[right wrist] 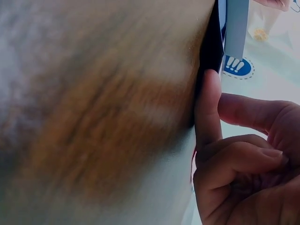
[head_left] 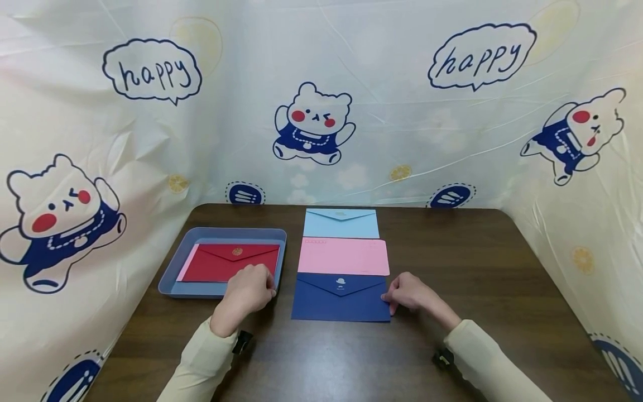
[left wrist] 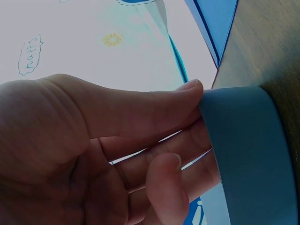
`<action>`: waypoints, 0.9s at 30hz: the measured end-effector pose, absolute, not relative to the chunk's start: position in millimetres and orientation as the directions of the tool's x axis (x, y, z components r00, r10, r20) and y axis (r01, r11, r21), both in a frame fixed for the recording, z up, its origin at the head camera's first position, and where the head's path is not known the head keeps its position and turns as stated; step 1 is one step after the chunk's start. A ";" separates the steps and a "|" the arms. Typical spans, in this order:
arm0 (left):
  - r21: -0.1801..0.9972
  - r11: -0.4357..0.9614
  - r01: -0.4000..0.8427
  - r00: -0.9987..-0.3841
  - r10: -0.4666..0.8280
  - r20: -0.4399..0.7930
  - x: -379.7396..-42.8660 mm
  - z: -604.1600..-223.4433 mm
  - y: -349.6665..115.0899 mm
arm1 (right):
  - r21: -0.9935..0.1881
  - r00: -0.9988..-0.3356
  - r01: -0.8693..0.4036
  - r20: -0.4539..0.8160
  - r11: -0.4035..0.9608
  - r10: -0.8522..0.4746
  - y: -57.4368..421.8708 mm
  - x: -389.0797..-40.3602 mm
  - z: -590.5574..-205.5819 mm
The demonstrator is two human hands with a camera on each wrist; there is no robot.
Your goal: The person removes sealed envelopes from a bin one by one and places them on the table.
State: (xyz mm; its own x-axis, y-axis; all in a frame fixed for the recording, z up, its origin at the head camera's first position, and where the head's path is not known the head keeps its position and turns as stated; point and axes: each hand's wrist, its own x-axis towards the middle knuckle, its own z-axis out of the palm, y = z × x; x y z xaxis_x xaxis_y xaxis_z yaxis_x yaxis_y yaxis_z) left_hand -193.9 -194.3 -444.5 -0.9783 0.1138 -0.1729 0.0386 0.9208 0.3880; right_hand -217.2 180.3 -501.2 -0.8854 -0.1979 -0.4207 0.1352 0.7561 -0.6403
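A brown table (head_left: 452, 245) is bearing a blue tray (head_left: 201, 289) at ten o'clock; a navy envelope (head_left: 331, 306) is lying mid-table, a pink envelope (head_left: 344, 257) adjoining at its twelve o'clock, a red envelope (head_left: 218, 267) resting inside the tray, a light-blue envelope (head_left: 341, 226) lying beyond the pink. The left hand (head_left: 248, 287) is gripping the tray's rim at four o'clock; the right hand (head_left: 411, 291) is pinching the navy envelope's three-o'clock edge.
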 end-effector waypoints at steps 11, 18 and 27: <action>0.397 0.917 0.041 -0.978 0.118 -0.171 -194.8 -444.3 -194.4 | -0.645 -0.882 0.124 -0.420 0.754 -0.214 181.6 -218.1 -499.0; 0.400 0.916 0.041 -0.978 0.118 -0.171 -193.9 -444.6 -195.0 | -0.644 -0.880 0.127 -0.424 0.754 -0.213 179.9 -218.3 -497.8; 0.405 0.913 0.043 -0.979 0.119 -0.166 -192.9 -444.7 -195.0 | -0.638 -0.881 0.145 -0.431 0.756 -0.195 177.0 -218.6 -497.8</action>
